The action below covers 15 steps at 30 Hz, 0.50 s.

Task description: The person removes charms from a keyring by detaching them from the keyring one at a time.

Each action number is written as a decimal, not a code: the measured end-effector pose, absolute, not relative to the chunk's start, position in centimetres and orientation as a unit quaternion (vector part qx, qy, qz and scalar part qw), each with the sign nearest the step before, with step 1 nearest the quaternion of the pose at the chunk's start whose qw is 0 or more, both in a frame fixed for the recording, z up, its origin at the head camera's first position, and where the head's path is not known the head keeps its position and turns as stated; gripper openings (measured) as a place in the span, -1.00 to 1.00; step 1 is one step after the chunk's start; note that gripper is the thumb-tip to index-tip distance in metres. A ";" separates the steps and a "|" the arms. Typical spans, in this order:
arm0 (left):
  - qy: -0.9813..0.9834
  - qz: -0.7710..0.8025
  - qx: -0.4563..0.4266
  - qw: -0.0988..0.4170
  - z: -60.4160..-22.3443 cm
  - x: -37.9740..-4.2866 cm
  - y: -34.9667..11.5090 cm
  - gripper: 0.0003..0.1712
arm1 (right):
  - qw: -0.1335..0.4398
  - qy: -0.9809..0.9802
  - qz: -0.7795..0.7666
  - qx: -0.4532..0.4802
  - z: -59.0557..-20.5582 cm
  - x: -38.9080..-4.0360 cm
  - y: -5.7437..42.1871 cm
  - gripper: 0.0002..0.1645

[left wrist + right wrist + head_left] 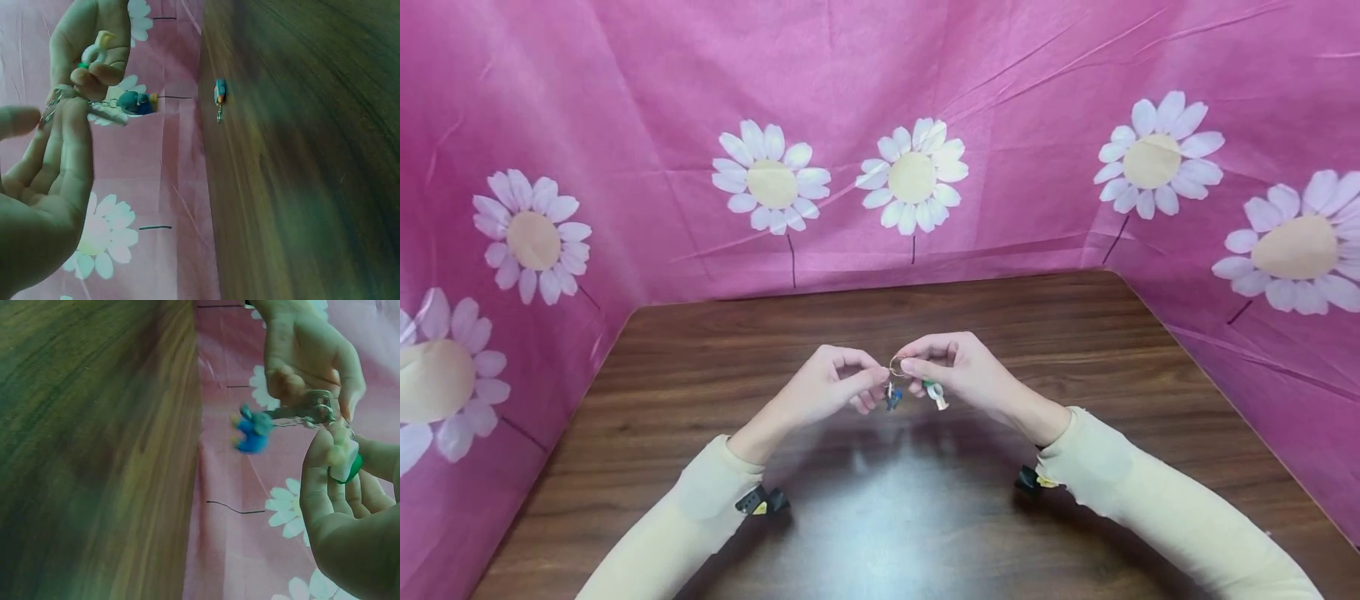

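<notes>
The left hand (835,387) pinches the small silver metal clasp of a blue figure charm (892,398); the right hand (961,371), thumb against fingers, pinches a thin gold metal ring (891,366) between the 2 hands, above the brown wooden table (700,400).

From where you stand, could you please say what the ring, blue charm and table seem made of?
Ring: probably shiny metal, gold-toned. Blue charm: perhaps rubber or plastic, brightly coloured; finish too blurred. Table: wood or laminate, glossy, brown-grained, reflecting light.
</notes>
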<state>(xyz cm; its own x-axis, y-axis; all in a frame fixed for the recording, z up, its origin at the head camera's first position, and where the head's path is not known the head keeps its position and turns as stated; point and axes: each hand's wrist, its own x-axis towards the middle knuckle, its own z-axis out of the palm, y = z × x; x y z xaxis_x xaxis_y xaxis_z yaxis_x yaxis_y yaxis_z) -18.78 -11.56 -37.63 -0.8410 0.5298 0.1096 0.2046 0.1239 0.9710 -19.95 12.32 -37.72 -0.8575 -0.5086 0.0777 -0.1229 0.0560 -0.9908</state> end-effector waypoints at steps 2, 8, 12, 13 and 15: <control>0.763 0.577 0.266 0.120 -37.6 -18.8 -11.6 -0.79 | 0.148 0.715 -0.647 -0.218 -37.4 -19.9 12.3 -0.75; 0.764 0.564 0.303 0.078 -37.5 -18.7 -11.5 -0.86 | 0.134 0.720 -0.645 -0.219 -37.0 -19.4 12.5 -0.74; 0.751 0.580 0.308 0.070 -37.7 -18.5 -11.7 -0.87 | 0.120 0.720 -0.644 -0.229 -37.3 -19.3 12.7 -0.78; 0.752 0.580 0.308 0.066 -37.7 -18.4 -11.8 -0.88 | 0.119 0.720 -0.643 -0.233 -37.5 -19.2 12.7 -0.79; 0.752 0.581 0.306 0.062 -37.8 -18.2 -11.8 -0.87 | 0.124 0.717 -0.645 -0.234 -37.7 -19.1 12.8 -0.81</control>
